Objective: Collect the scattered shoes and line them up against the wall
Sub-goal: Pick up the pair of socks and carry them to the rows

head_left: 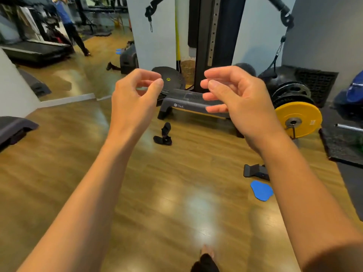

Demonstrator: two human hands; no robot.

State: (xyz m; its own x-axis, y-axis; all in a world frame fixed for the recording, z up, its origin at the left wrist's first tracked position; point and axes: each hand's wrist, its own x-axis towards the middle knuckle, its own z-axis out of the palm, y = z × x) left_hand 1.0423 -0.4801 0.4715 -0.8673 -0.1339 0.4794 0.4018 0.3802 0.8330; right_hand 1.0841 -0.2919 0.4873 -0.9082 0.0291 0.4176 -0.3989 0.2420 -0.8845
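Observation:
Two black shoes point(164, 134) lie loosely together on the wooden floor, just in front of a grey step platform point(188, 105). My left hand point(135, 95) and my right hand point(235, 99) are both raised in front of me, above and nearer than the shoes. Each hand has curled, parted fingers and holds nothing. A black object point(255, 170) lies on the floor to the right, partly hidden by my right forearm; I cannot tell if it is a shoe. Another dark shoe point(112, 66) shows in the mirror at the left.
A cable machine column point(204, 36) stands against the white wall behind the step. A yellow weight plate point(298, 118) and black plates point(292, 93) sit at right, by a black mat point(341, 146). A blue pad point(261, 190) lies on the floor. A mirror at left reflects a person point(68, 22).

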